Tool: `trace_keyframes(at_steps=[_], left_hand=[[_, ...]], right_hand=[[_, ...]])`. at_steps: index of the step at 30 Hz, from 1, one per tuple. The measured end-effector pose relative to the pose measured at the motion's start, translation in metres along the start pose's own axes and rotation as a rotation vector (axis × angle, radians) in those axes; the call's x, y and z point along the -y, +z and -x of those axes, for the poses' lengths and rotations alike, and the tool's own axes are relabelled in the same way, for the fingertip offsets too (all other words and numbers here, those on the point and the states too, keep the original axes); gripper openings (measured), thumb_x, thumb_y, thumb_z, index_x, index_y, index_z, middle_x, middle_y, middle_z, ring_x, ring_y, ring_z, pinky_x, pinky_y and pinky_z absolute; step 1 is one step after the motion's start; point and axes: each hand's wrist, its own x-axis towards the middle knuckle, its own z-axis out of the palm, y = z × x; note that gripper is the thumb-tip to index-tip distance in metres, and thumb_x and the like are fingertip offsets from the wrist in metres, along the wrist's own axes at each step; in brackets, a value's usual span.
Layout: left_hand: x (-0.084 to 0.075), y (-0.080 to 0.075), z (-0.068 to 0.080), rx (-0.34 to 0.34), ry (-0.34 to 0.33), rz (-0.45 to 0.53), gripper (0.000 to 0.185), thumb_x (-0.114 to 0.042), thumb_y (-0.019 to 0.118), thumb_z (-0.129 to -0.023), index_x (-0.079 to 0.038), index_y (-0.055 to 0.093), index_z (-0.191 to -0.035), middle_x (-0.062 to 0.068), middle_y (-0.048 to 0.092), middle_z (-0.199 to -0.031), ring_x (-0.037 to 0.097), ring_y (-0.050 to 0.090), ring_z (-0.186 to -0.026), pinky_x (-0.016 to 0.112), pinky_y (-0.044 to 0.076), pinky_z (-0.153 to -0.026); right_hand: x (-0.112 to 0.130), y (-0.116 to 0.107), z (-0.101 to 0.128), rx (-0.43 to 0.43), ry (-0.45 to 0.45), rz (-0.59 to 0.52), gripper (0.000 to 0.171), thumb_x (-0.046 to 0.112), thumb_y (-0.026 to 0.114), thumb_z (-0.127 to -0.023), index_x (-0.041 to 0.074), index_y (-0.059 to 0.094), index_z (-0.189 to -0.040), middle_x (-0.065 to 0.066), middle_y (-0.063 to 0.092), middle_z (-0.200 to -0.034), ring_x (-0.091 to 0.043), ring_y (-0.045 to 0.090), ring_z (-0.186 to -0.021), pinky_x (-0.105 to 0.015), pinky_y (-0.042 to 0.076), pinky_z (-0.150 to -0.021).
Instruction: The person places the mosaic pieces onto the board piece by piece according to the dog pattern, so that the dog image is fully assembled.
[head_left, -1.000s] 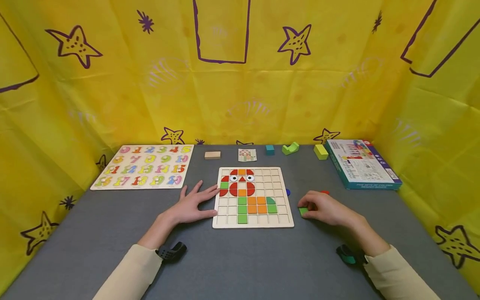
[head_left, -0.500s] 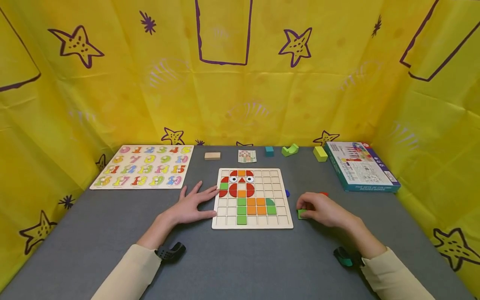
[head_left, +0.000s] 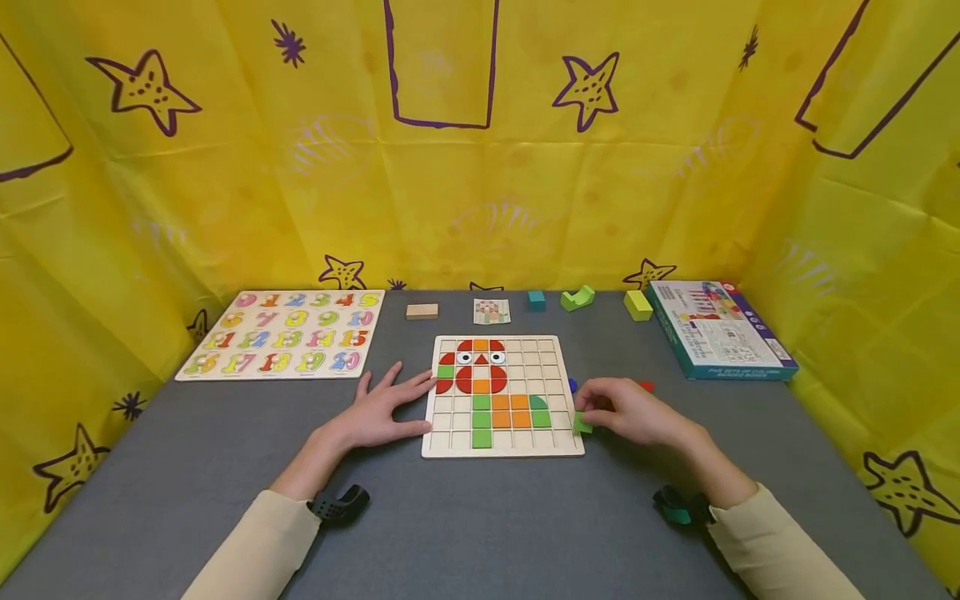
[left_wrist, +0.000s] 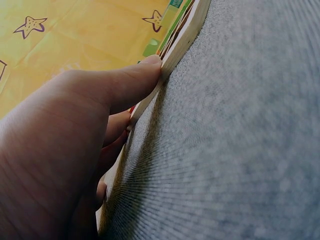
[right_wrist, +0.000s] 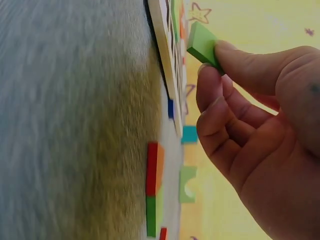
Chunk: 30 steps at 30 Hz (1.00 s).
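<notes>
A wooden grid board [head_left: 534, 367] lies on the grey table, bearing red, white-eyed, orange and green tiles laid out as a figure. My left hand [head_left: 378, 414] has its fingers spread; its fingertips and thumb touch the board's left edge, and the left wrist view has the thumb [left_wrist: 137, 82] against that wooden side. Between thumb and fingers my right hand [head_left: 630, 410] pinches a green square tile [right_wrist: 203, 45]. In the head view this tile overlaps the board's right edge, level with the lower green tiles [head_left: 541, 419].
Behind the board are a small picture card [head_left: 492, 312], a wooden block [head_left: 422, 312], a teal cube [head_left: 536, 302], a green curved block [head_left: 577, 298] and a yellow block [head_left: 637, 306]. A number puzzle [head_left: 281, 336] lies left, a box [head_left: 723, 329] right. Loose tiles [right_wrist: 152, 170] lie near the right hand.
My right hand has lifted the green tile from the table and carried it left to the board's right edge. The left hand has stayed at the left edge.
</notes>
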Motion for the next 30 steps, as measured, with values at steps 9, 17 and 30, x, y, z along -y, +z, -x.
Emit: trace_keyframes(at_steps=[9, 17, 30], left_hand=[[0.000, 0.000, 0.001, -0.003, -0.011, -0.005, 0.080, -0.061, 0.064, -0.091, -0.022, 0.041, -0.157, -0.001, 0.030, -0.164, 0.044, 0.002, -0.151, 0.072, -0.012, -0.107], [0.000, 0.000, 0.002, -0.007, -0.006, -0.003, 0.079, -0.060, 0.065, -0.091, -0.022, 0.041, -0.157, -0.001, 0.031, -0.163, 0.044, 0.002, -0.151, 0.072, -0.012, -0.107], [0.000, 0.001, -0.001, 0.003, -0.015, -0.009, 0.081, -0.062, 0.064, -0.091, -0.024, 0.040, -0.157, -0.004, 0.029, -0.164, 0.042, 0.002, -0.152, 0.070, -0.012, -0.108]], right_hand=[[0.011, 0.020, -0.018, 0.027, -0.035, -0.010, 0.008, 0.009, 0.072, -0.094, 0.012, 0.066, -0.098, 0.007, 0.060, -0.085, -0.012, 0.056, -0.079, -0.028, 0.049, -0.073], [0.017, 0.030, -0.028, 0.035, -0.056, -0.011, 0.006, 0.010, 0.072, -0.094, 0.013, 0.068, -0.098, 0.008, 0.061, -0.088, -0.011, 0.056, -0.079, -0.028, 0.050, -0.074], [0.023, 0.036, -0.031, 0.079, -0.089, 0.057, 0.007, 0.008, 0.074, -0.093, 0.012, 0.071, -0.098, 0.011, 0.062, -0.088, -0.009, 0.054, -0.078, -0.029, 0.050, -0.074]])
